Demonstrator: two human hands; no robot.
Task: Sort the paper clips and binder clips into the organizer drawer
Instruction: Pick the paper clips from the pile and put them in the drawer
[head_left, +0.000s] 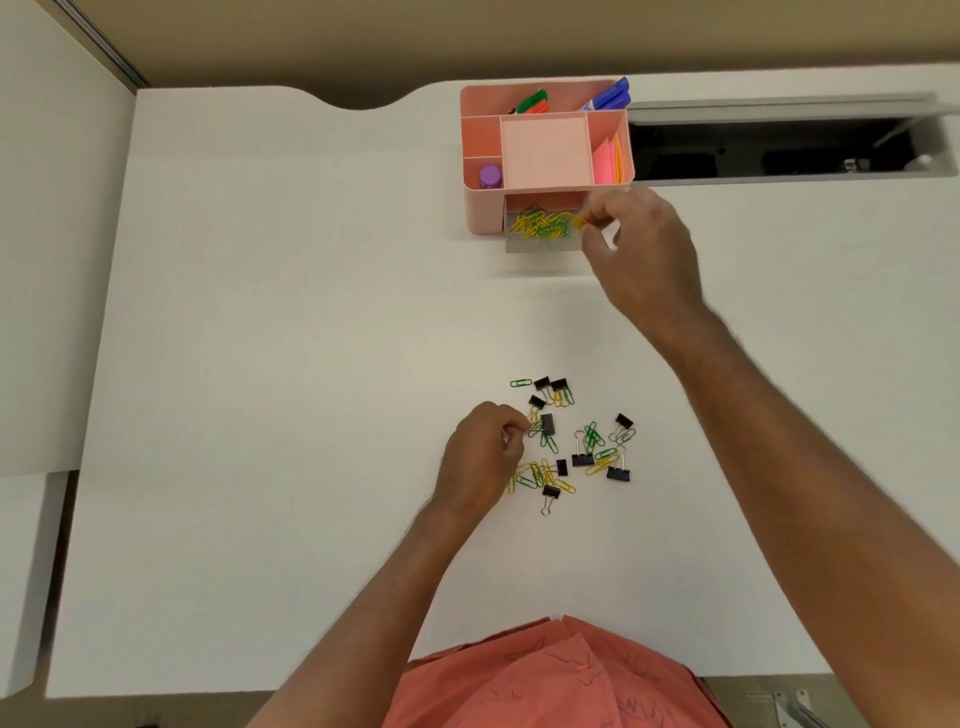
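A pink desk organizer (478, 208) stands at the back of the white table. Its small clear drawer (540, 244) is pulled out and holds a heap of yellow and green paper clips (537, 226). My right hand (644, 249) is at the drawer's right edge, pinching a yellow paper clip (579, 222) over it. Nearer to me lies a scattered pile of paper clips (592, 436) mixed with black binder clips (618, 473). My left hand (483, 457) rests at the pile's left side, fingers pinched on a paper clip (534, 427).
The organizer's top compartments hold markers (605, 96), pink sticky notes (602, 161) and a purple-capped item (490, 176). An open dark cable slot (769, 150) runs along the table's back right. A white side panel (57, 260) stands at the left.
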